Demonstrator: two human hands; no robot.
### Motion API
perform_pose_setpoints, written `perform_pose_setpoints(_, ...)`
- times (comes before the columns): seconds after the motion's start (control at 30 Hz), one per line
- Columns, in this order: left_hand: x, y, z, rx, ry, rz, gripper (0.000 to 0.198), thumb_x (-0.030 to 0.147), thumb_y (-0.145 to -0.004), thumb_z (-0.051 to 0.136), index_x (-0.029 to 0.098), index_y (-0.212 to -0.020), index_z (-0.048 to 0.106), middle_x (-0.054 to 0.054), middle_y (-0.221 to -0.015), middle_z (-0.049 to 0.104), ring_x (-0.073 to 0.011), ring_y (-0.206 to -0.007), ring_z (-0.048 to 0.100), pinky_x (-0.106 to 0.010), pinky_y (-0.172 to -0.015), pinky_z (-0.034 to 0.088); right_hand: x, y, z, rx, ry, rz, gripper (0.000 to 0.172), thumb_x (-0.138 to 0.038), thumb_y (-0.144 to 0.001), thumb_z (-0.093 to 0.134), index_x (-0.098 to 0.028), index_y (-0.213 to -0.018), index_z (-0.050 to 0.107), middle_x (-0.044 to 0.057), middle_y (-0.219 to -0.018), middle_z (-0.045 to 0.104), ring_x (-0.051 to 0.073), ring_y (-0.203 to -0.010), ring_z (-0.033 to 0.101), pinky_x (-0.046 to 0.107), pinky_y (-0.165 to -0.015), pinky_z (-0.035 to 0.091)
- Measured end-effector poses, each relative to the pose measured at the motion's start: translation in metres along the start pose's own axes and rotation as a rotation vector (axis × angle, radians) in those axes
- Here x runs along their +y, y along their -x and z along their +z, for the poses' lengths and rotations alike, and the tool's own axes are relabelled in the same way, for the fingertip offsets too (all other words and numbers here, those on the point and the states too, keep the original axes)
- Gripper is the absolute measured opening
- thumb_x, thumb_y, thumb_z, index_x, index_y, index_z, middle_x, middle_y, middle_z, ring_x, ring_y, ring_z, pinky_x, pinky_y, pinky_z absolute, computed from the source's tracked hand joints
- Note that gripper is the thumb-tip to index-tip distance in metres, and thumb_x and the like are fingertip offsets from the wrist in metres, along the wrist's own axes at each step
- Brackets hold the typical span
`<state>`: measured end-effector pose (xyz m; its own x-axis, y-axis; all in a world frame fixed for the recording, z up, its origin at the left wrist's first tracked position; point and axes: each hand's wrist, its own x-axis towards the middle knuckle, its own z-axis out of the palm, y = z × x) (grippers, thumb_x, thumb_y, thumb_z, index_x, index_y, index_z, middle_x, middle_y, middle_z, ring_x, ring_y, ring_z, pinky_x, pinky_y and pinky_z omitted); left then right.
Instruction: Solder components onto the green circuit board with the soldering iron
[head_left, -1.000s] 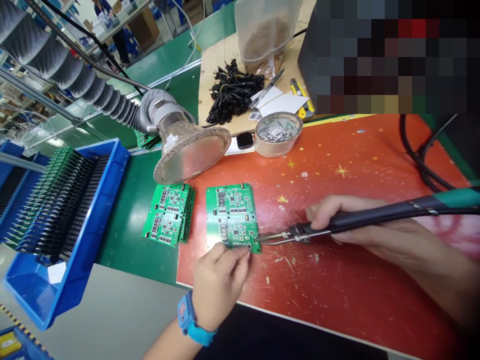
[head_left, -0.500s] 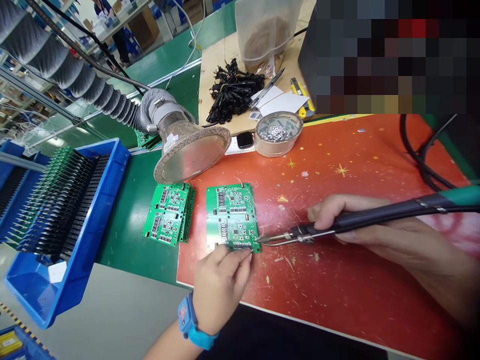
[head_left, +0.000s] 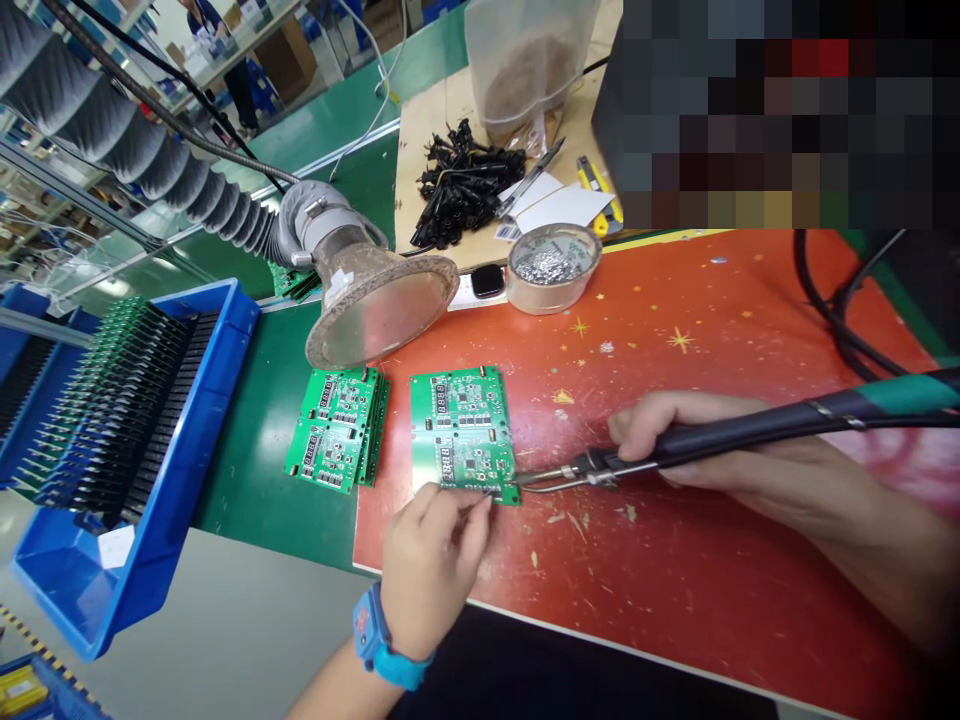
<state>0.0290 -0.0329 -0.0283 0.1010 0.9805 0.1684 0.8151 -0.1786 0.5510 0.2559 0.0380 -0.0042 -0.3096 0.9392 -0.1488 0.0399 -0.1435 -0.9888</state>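
Note:
A green circuit board (head_left: 463, 425) lies on the red mat, with small displays and chips on its face. My left hand (head_left: 435, 540), wearing a blue watch, is at the board's near edge with thumb and fingertips pinched together; what they hold is too small to make out. In my right hand (head_left: 705, 440) is a soldering iron (head_left: 750, 430) with a black and green handle and a thin metal tube beside its tip. That tip meets the board's lower right edge. To the left, more circuit boards (head_left: 330, 430) are stacked.
A fume extractor hood (head_left: 382, 310) hangs low behind the boards. Behind the mat are a round tin (head_left: 553, 268), black cables (head_left: 469, 185), a yellow cutter (head_left: 600, 190) and a plastic container (head_left: 525, 70). A blue bin (head_left: 150, 530) with upright boards is at left. A person stands far back.
My left hand's fingertips have shifted slightly left along the board's near edge. The soldering iron stays at the board's right edge, with little movement.

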Motion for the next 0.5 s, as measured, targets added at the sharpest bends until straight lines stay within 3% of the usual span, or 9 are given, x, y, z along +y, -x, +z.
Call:
perform_pose_setpoints(0.13, -0.002, 0.001, -0.002, 0.004, 0.079, -0.131, 0.008, 0.023, -0.088, 0.052, 0.018, -0.082, 0.051, 0.003, -0.061, 0.055, -0.0074, -0.052, 0.052, -0.018, -0.05, 0.037, 0.001, 0.0, -0.002, -0.055, -0.054, 0.023, 0.015, -0.024, -0.075, 0.052, -0.032, -0.071, 0.064, 0.002, -0.073, 0.064, 0.02, -0.074, 0.059, 0.036, -0.072, 0.047)
perform_pose_setpoints(0.23, -0.003, 0.003, -0.004, -0.011, 0.119, -0.2, 0.007, 0.024, -0.09, 0.048, 0.018, -0.085, 0.048, 0.006, -0.057, 0.053, -0.0066, -0.047, 0.05, -0.018, -0.046, 0.034, -0.001, 0.001, 0.0, 0.004, -0.045, 0.026, 0.012, -0.033, -0.077, 0.055, -0.032, -0.069, 0.064, 0.002, -0.072, 0.063, 0.021, -0.073, 0.058, 0.036, -0.07, 0.047)
perform_pose_setpoints(0.3, -0.004, 0.003, -0.005, -0.034, 0.143, -0.218, 0.007, 0.025, -0.09, 0.049, 0.019, -0.085, 0.049, 0.006, -0.057, 0.053, -0.0065, -0.047, 0.05, -0.018, -0.047, 0.034, -0.003, 0.0, 0.001, 0.058, -0.051, 0.025, 0.021, -0.05, -0.075, 0.057, -0.033, -0.064, 0.064, 0.003, -0.069, 0.063, 0.022, -0.07, 0.058, 0.038, -0.068, 0.046)
perform_pose_setpoints(0.4, -0.003, 0.003, -0.006, -0.033, 0.152, -0.215, 0.006, 0.025, -0.088, 0.052, 0.019, -0.085, 0.053, 0.004, -0.064, 0.057, -0.0077, -0.055, 0.054, -0.018, -0.053, 0.039, -0.004, -0.007, 0.0, 0.028, -0.039, 0.078, 0.041, -0.072, -0.055, 0.06, -0.032, -0.055, 0.064, 0.005, -0.061, 0.063, 0.025, -0.063, 0.059, 0.042, -0.063, 0.047)
perform_pose_setpoints(0.5, -0.003, 0.002, -0.008, 0.028, 0.082, -0.156, 0.005, 0.021, -0.087, 0.053, 0.019, -0.088, 0.058, 0.0, -0.076, 0.058, -0.011, -0.07, 0.057, -0.022, -0.065, 0.044, -0.002, -0.014, -0.003, 0.012, 0.028, 0.107, 0.044, -0.075, -0.051, 0.059, -0.031, -0.053, 0.062, 0.007, -0.059, 0.064, 0.026, -0.061, 0.06, 0.044, -0.061, 0.048)
